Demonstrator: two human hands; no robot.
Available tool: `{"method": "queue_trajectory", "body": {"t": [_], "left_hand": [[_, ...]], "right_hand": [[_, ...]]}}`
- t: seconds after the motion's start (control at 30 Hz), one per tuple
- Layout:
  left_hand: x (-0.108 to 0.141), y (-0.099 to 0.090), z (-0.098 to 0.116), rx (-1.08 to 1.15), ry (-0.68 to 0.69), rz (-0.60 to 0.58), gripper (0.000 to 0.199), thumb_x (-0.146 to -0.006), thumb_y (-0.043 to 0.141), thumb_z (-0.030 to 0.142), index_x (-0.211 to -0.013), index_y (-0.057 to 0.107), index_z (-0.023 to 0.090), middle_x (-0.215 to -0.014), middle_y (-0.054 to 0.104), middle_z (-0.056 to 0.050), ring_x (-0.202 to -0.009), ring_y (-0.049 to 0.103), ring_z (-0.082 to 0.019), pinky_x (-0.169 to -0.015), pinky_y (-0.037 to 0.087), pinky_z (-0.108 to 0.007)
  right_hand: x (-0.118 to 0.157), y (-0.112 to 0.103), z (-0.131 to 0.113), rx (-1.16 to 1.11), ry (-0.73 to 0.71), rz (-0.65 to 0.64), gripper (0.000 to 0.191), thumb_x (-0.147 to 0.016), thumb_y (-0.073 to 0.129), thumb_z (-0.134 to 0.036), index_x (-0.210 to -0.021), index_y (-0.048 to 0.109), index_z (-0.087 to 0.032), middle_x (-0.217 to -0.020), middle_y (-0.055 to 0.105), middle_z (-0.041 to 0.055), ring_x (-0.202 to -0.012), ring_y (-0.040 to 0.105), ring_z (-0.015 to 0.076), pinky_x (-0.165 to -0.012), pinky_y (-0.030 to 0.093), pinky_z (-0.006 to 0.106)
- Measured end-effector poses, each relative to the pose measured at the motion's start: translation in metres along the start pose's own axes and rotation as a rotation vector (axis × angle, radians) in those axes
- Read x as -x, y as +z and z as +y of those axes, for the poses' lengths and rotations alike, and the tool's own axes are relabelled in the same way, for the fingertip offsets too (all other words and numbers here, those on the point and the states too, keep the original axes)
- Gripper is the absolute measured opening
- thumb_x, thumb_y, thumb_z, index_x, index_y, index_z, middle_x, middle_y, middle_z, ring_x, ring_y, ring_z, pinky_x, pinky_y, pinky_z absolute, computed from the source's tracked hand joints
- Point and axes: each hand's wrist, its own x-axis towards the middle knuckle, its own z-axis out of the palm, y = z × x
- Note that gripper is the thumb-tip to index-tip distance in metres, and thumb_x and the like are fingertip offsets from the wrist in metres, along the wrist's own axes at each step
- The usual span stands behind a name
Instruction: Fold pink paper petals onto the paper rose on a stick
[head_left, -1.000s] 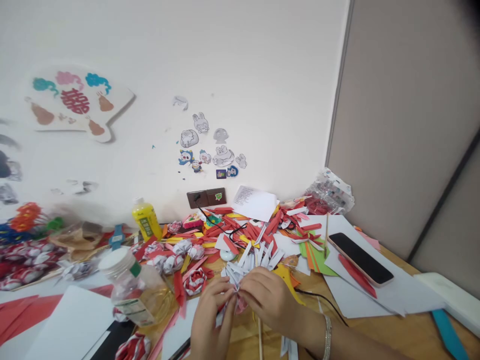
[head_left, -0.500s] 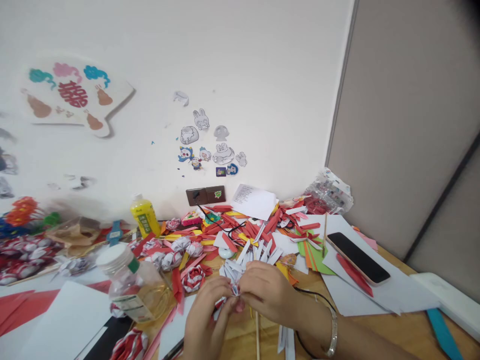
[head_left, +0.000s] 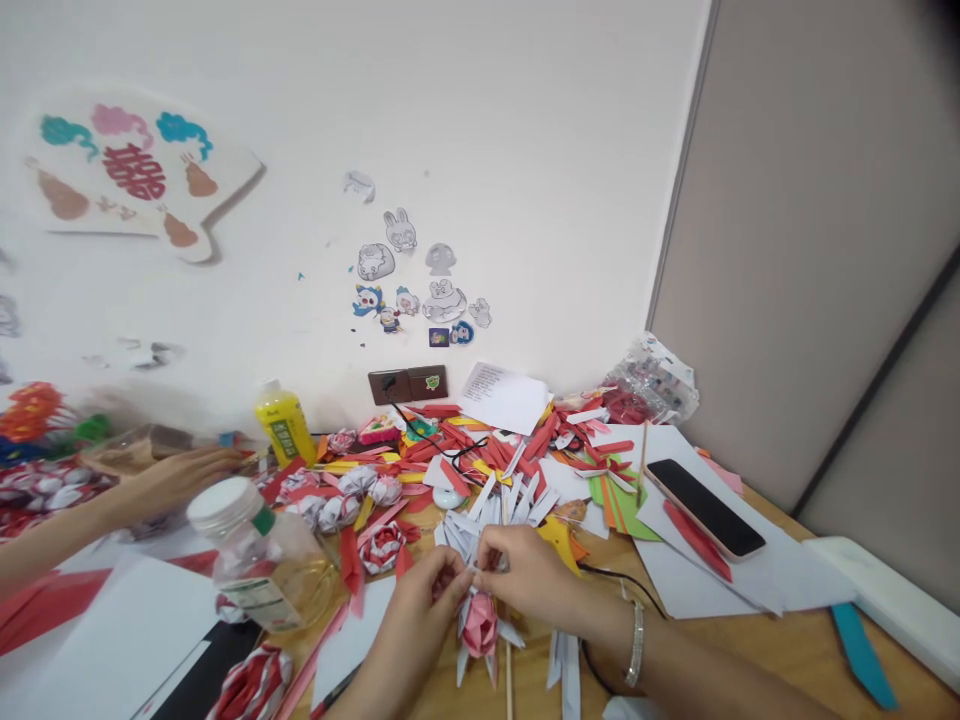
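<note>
Near the table's front, my left hand (head_left: 424,610) and my right hand (head_left: 525,575) meet with pinched fingers at the white folded strips of a paper flower. The flower's pink folded centre (head_left: 479,626) shows just below my fingertips, with white and pink pointed petals around it. A thin wooden stick (head_left: 509,680) runs down beside the flower. White folded paper strips (head_left: 469,530) fan out behind my fingers. The exact piece between my fingertips is too small to make out.
Another person's arm (head_left: 150,490) reaches in from the left, behind a clear jar (head_left: 262,560). A yellow bottle (head_left: 285,425) stands by the wall. At right lie a phone (head_left: 705,507) and white paper sheets (head_left: 675,590). Red folded strips (head_left: 540,455) cover the back.
The pink centre of the flower has come into fuller view below my fingers, which have moved slightly up it. Another person's arm has entered from the left.
</note>
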Motion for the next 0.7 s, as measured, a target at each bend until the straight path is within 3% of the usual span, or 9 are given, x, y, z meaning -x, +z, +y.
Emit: {"method": "queue_trajectory", "body": {"t": [0.13, 0.37, 0.5, 0.6, 0.63, 0.7], "left_hand": [[-0.004, -0.004, -0.003, 0.048, -0.043, -0.101, 0.008, -0.067, 0.058, 0.025, -0.066, 0.057, 0.017, -0.06, 0.058, 0.001, -0.059, 0.053, -0.018, -0.056, 0.04, -0.028], [0.002, -0.002, -0.003, 0.018, -0.074, -0.071, 0.012, -0.069, 0.058, 0.019, -0.057, 0.058, 0.019, -0.055, 0.056, 0.002, -0.058, 0.05, -0.018, -0.057, 0.036, -0.028], [0.003, 0.001, -0.005, 0.049, -0.114, -0.065, 0.014, -0.067, 0.057, 0.017, -0.054, 0.057, 0.02, -0.056, 0.058, 0.002, -0.06, 0.051, -0.018, -0.057, 0.036, -0.028], [-0.001, -0.006, -0.002, 0.154, -0.158, -0.128, 0.008, -0.06, 0.063, 0.017, -0.055, 0.058, 0.02, -0.057, 0.06, 0.002, -0.062, 0.055, -0.019, -0.059, 0.04, -0.028], [-0.002, -0.01, -0.001, 0.202, -0.175, -0.158, 0.004, -0.059, 0.064, 0.019, -0.06, 0.06, 0.019, -0.06, 0.063, 0.001, -0.064, 0.058, -0.019, -0.061, 0.043, -0.029], [-0.003, -0.017, 0.004, 0.295, -0.219, -0.208, 0.018, -0.062, 0.064, 0.025, -0.079, 0.064, 0.019, -0.07, 0.066, 0.0, -0.068, 0.062, -0.019, -0.066, 0.047, -0.03]], "right_hand": [[0.0, -0.001, 0.003, 0.045, 0.013, -0.008, 0.012, -0.073, 0.067, -0.009, -0.068, 0.058, -0.015, -0.067, 0.059, -0.0032, -0.065, 0.055, 0.0125, -0.058, 0.037, 0.019], [-0.003, -0.007, 0.008, 0.04, -0.071, -0.232, 0.02, -0.069, 0.065, -0.002, -0.08, 0.062, -0.018, -0.075, 0.062, -0.0051, -0.071, 0.059, 0.0112, -0.062, 0.041, 0.016], [0.0, -0.002, 0.008, 0.075, -0.059, -0.22, 0.021, -0.067, 0.061, 0.001, -0.077, 0.062, -0.018, -0.068, 0.06, -0.0052, -0.062, 0.057, 0.0105, -0.054, 0.039, 0.015], [0.0, -0.001, 0.007, 0.096, -0.074, -0.197, 0.021, -0.068, 0.06, 0.001, -0.078, 0.063, -0.018, -0.067, 0.061, -0.0046, -0.06, 0.057, 0.0101, -0.052, 0.039, 0.014], [0.0, -0.001, 0.006, 0.104, -0.086, -0.185, 0.021, -0.069, 0.061, 0.0, -0.079, 0.064, -0.018, -0.068, 0.062, -0.0042, -0.06, 0.058, 0.0103, -0.054, 0.04, 0.015], [-0.001, -0.002, 0.005, 0.129, -0.123, -0.152, 0.019, -0.07, 0.063, -0.002, -0.079, 0.066, -0.018, -0.071, 0.063, -0.003, -0.064, 0.06, 0.0113, -0.059, 0.043, 0.017]]}}
